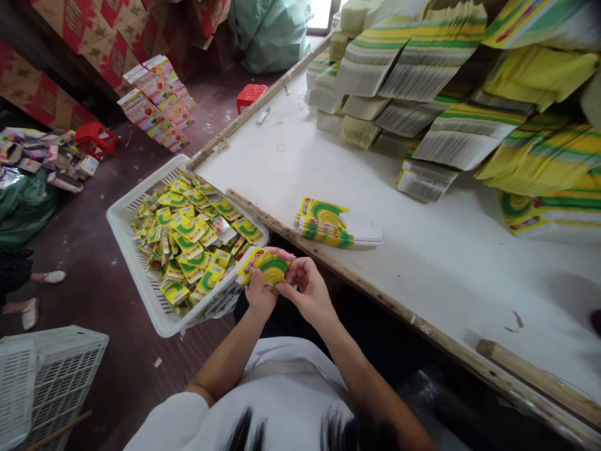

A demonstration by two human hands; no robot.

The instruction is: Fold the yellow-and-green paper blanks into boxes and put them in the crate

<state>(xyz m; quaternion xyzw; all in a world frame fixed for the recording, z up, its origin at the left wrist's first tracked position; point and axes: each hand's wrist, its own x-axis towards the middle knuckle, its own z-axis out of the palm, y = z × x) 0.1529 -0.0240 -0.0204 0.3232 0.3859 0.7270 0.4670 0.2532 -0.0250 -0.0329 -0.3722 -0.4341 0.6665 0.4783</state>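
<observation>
Both my hands grip one small yellow and green printed carton (271,269) in front of my body, beside the table edge. My left hand (261,294) is closed on its left end, thumb on the printed face. Thumb and fingers of my right hand (307,289) pinch its right end. A short stack of flat cartons (328,222) in the same print lies on the table (300,169) just beyond my hands. To the left, a white plastic basket (169,326) holds a heap of similar yellow and green cartons (188,232).
Tall piles of flat cartons (417,69) stand along the table's far side. A wooden strip (399,307) edges the table. Red stools (251,95), cardboard boxes (107,50), a green sack (270,31) and another white basket (70,363) stand on the floor. A person's feet (30,313) show at left.
</observation>
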